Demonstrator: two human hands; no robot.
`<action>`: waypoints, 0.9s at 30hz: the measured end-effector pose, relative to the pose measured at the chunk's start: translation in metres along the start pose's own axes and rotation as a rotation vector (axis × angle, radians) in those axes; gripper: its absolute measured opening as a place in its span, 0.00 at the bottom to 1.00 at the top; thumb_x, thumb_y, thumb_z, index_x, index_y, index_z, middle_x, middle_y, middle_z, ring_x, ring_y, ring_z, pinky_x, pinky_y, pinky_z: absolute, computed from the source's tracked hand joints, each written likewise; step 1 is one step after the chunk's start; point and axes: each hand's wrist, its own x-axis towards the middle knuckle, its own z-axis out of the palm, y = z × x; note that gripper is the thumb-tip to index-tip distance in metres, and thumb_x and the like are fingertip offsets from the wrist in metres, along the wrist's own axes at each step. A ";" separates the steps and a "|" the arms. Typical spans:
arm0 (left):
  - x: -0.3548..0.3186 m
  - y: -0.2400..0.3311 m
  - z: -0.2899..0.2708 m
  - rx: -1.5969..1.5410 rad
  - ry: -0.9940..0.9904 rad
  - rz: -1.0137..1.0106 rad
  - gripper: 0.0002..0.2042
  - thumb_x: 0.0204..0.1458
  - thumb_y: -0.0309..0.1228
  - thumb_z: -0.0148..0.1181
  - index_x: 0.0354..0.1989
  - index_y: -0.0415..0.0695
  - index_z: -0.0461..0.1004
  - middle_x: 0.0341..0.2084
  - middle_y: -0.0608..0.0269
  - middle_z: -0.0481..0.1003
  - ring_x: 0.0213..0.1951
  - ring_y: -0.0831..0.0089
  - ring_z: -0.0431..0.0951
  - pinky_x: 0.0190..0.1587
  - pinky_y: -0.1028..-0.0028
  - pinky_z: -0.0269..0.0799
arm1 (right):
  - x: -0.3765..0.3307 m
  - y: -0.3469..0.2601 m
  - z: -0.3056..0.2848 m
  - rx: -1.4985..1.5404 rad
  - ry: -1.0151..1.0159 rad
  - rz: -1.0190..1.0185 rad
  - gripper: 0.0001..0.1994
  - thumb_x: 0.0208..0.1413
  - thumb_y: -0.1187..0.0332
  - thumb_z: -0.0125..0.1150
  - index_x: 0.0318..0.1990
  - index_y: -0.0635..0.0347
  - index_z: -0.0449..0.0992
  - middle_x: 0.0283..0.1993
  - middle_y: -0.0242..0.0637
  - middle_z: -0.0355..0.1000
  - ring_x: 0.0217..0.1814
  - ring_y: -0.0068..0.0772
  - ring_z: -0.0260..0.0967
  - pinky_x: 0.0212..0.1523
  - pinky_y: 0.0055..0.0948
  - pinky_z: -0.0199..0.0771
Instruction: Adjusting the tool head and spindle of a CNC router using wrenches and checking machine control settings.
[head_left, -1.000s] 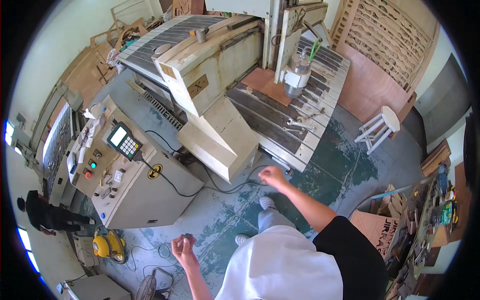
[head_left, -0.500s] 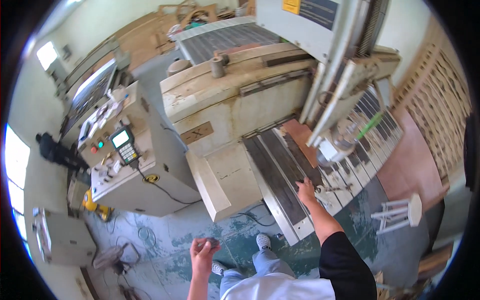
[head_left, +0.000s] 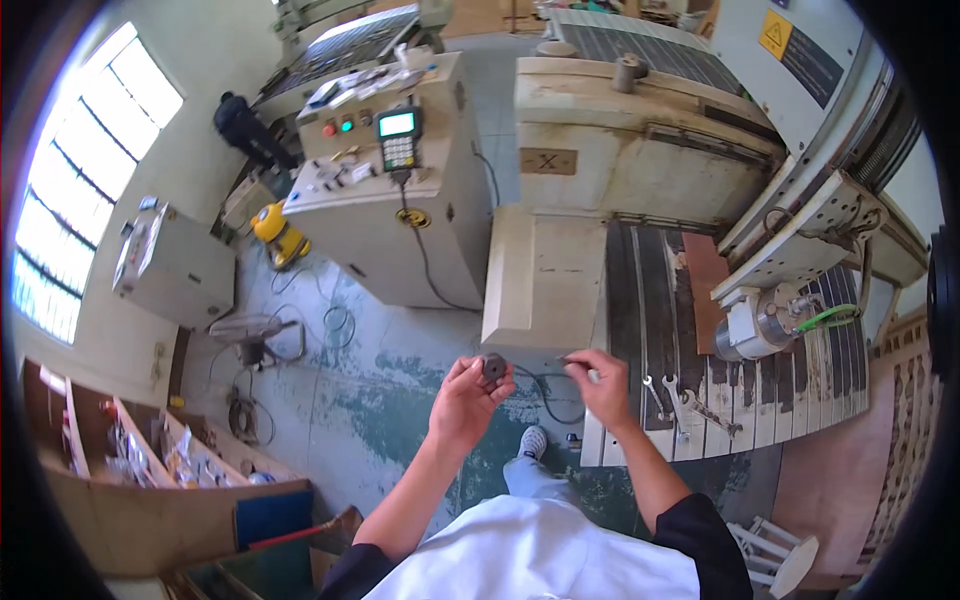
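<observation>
My left hand [head_left: 462, 405] is closed round a dark, round piece with a hole in its middle [head_left: 494, 368], held up between thumb and fingers above the floor. To its right, my right hand [head_left: 603, 388] pinches a small dark thing [head_left: 564, 360] at the fingertips, too small to name. The two hands are apart, at about the same height. Beside my right hand lies the slotted machine bed [head_left: 625, 450], with several open-ended wrenches [head_left: 675, 400] on it. Over the bed hangs a spindle motor [head_left: 755, 325] with a green hose [head_left: 828, 317].
Ahead on the left stands a control cabinet [head_left: 420, 255] with a handheld keypad [head_left: 398, 140]. A yellow machine [head_left: 280, 235] and cables are on the floor. Wooden compartments [head_left: 150, 440] stand at lower left, a white stool [head_left: 785, 560] at lower right. Another person [head_left: 250, 130] bends over far left.
My view has swung left. My right hand has come off the machine bed towards my left hand and now pinches a small thing. The left hand, still holding the dark piece, is raised farther forward.
</observation>
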 end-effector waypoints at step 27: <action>-0.266 -0.087 -0.044 0.527 0.103 0.790 0.10 0.51 0.18 0.56 0.38 0.39 0.63 0.35 0.61 0.74 0.38 0.79 0.72 0.42 0.78 0.66 | -0.209 -0.190 0.021 0.111 -0.398 -0.016 0.02 0.48 0.78 0.57 0.26 0.68 0.73 0.19 0.40 0.70 0.19 0.26 0.66 0.21 0.25 0.63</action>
